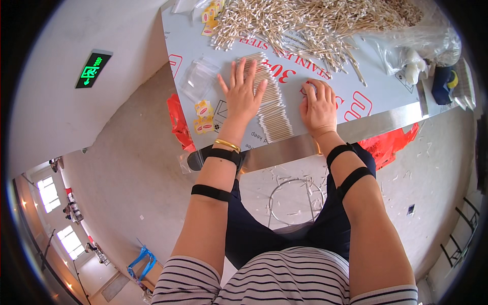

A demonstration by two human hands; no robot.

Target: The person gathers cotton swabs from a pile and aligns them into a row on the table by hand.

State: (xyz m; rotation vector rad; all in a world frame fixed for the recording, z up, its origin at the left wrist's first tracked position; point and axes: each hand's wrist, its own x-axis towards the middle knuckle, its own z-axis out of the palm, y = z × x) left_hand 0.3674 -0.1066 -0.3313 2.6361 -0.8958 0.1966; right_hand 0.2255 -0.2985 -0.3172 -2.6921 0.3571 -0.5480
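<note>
A long row of white-tipped cotton swabs (274,118) lies side by side on the metal-topped table (188,48). My left hand (240,97) rests on the left part of this row, palm down, with its fingers spread. To the right of the row, my right hand (320,109) is on the tabletop with its fingers curled under. Whatever those fingers may hold is hidden beneath them. A big loose heap of cotton swabs (305,23) covers the far side of the table. Clear plastic bags (200,79) and small yellow printed cards (204,118) lie left of my left hand.
More yellow cards (209,20) lie at the far left. A crumpled clear plastic bag (432,43) and a dark blue object (444,84) are at the right. Red plastic (391,145) hangs below the table edge. A round metal stool ring (296,201) stands underneath, with scattered swabs around.
</note>
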